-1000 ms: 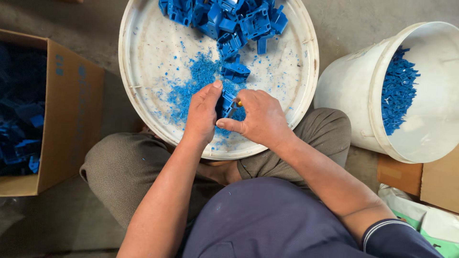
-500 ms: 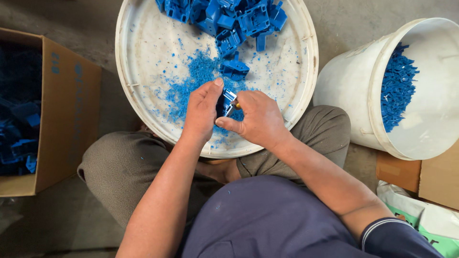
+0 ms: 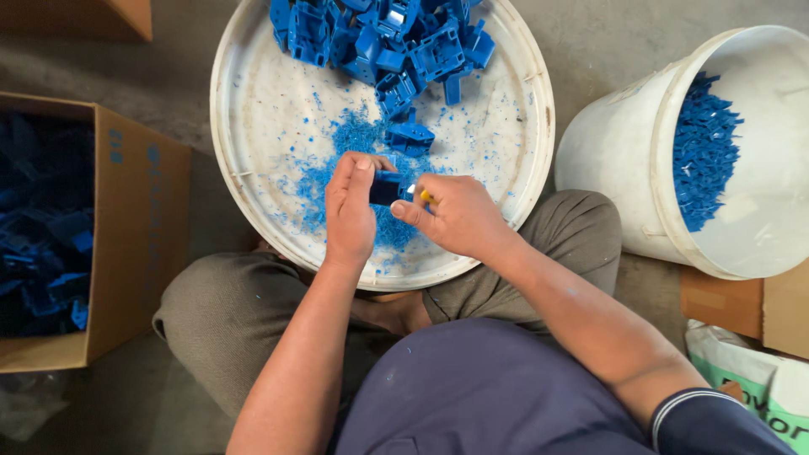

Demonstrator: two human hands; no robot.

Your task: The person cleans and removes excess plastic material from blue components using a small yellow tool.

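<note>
My left hand (image 3: pixel 350 211) grips a small blue plastic part (image 3: pixel 386 187) over a round white tray (image 3: pixel 253 126). My right hand (image 3: pixel 451 215) holds a small yellow-handled tool (image 3: pixel 424 195) whose tip touches the part. Blue shavings (image 3: pixel 337 160) lie scattered on the tray under my hands. A pile of similar blue plastic parts (image 3: pixel 383 38) sits at the tray's far side, and one more part (image 3: pixel 411 135) lies just beyond my hands.
A white bucket (image 3: pixel 607 160) at the right holds several blue plastic pieces (image 3: pixel 704 160). An open cardboard box (image 3: pixel 139 219) at the left holds dark blue parts (image 3: pixel 42 244). More cardboard (image 3: pixel 733 303) and a white-green bag (image 3: pixel 750 379) lie at lower right. My knees flank the tray.
The view has shifted slightly, so the tray sits lower in frame. My hands stay together on the part, with the fingers and tool turned a little.
</note>
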